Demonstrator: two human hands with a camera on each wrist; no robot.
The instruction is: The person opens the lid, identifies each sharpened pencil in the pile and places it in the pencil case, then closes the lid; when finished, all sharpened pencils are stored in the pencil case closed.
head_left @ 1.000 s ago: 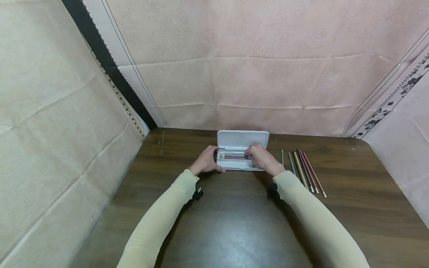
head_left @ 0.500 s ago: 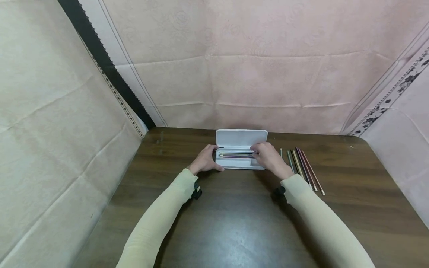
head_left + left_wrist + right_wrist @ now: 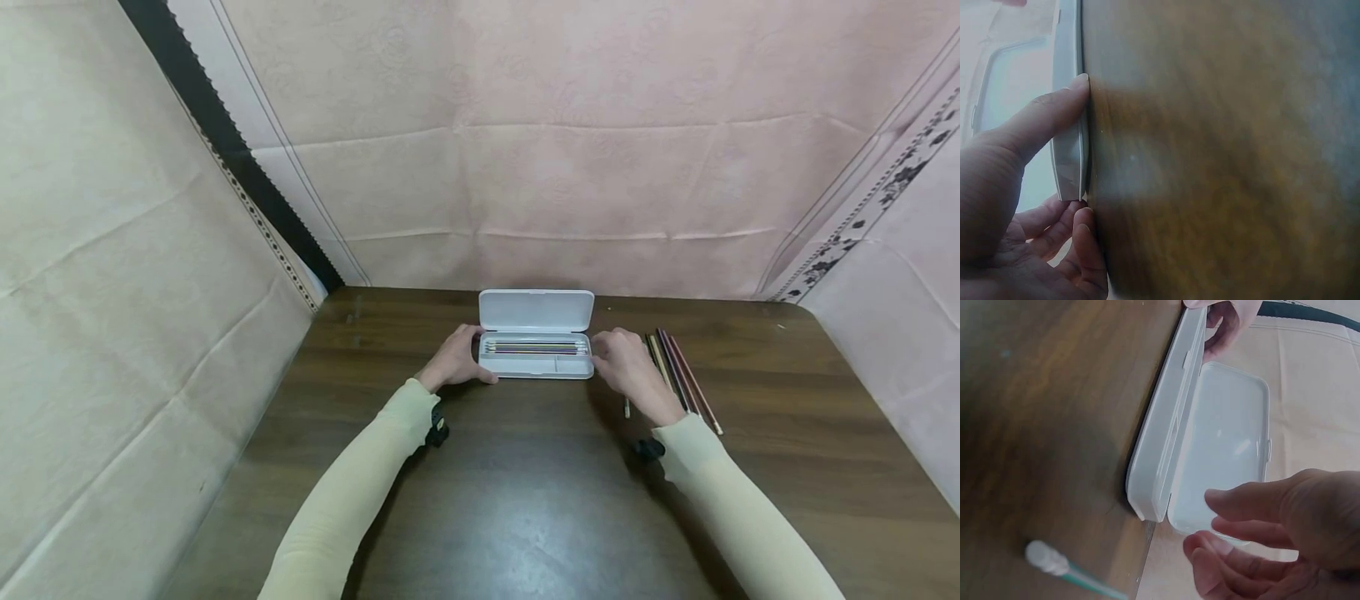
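Observation:
A white pencil case [image 3: 517, 367] lies open near the table's far edge, its lid [image 3: 536, 310] tipped back. Several pencils [image 3: 532, 347] lie lengthwise in its rear compartment. My left hand [image 3: 453, 358] grips the case's left end, and in the left wrist view the thumb [image 3: 1054, 112] presses its front side while the fingers curl around the end. My right hand [image 3: 630, 371] is just off the right end of the case, fingers loosely bent and holding nothing in the right wrist view. Beneath it lies a green pencil [image 3: 1085, 581] with a white eraser end.
Several loose pencils [image 3: 682, 371] in dark, red and yellowish tones lie side by side right of my right hand, partly hidden by it. The brown wooden table [image 3: 510, 483] ends at a pale cloth wall [image 3: 525, 183] at the back.
My right hand has drawn out of the case to the right, leaving the pencils lying inside. My left hand has kept its hold on the left end.

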